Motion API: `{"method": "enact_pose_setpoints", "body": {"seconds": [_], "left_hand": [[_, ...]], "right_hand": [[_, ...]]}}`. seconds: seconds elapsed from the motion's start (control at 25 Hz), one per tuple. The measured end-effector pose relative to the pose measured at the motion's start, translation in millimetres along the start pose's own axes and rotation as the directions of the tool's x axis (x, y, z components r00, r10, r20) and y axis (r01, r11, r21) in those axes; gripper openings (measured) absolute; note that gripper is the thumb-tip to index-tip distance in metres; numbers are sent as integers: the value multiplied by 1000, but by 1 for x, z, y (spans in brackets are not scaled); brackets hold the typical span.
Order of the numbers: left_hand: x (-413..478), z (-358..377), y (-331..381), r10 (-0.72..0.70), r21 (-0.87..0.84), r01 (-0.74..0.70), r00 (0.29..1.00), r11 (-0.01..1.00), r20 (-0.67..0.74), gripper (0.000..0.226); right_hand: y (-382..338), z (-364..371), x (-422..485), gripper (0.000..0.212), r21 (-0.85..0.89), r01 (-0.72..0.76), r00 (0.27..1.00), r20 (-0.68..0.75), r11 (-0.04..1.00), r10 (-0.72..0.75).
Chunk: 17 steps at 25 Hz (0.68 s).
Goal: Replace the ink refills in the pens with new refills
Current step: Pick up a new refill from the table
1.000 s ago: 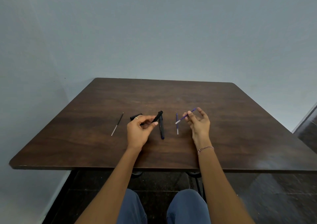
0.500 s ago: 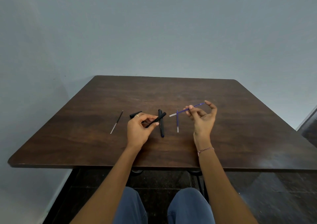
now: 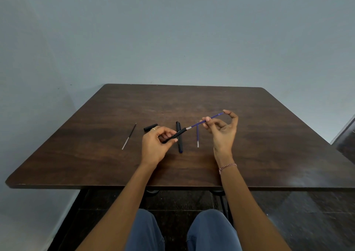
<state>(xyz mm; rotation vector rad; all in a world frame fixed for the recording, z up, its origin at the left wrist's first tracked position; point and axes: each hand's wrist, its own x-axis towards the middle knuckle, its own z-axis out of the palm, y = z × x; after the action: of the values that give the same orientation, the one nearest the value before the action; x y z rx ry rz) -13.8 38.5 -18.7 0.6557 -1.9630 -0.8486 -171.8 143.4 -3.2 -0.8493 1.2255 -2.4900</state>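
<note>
Refill in blue, pinched at the fingertips of our right hand, its tip at the mouth of the black barrel that our left hand grips, above the tabletop's middle. Pushed askew, we judge it may bend or miss. Left to right we count: one dark refill nearer the left edge, one cap, two pens counting the barrel, the second pen lying flat, one spare blue refill

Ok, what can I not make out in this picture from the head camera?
- Head view: the near end of the pen barrel is hidden inside the left hand.
- Head view: whether the tip of the blue refill, pinched by the right hand, sits inside the pen barrel is too small to tell.
- Head view: any print on the lying pen is too small to read.
- Head view: the cap is partly behind the left hand.
</note>
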Motion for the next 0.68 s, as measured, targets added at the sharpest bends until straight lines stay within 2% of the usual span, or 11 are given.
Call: {"method": "enact_pose_setpoints", "body": {"seconds": [0.16,0.44,0.68], "left_hand": [[-1,0,1,-18,-11,18,1000,1000,-4,28],[-1,0,1,-19,-1,19,1000,1000,-21,27],[0,-1,2,-21,-1,21,998,1000,-56,27]], "right_hand": [[1,1,-2,46,-134,8,998,61,991,0],[4,4,-6,12,-215,5,985,168,977,32],[4,3,-5,10,-237,-43,977,192,970,90]]}}
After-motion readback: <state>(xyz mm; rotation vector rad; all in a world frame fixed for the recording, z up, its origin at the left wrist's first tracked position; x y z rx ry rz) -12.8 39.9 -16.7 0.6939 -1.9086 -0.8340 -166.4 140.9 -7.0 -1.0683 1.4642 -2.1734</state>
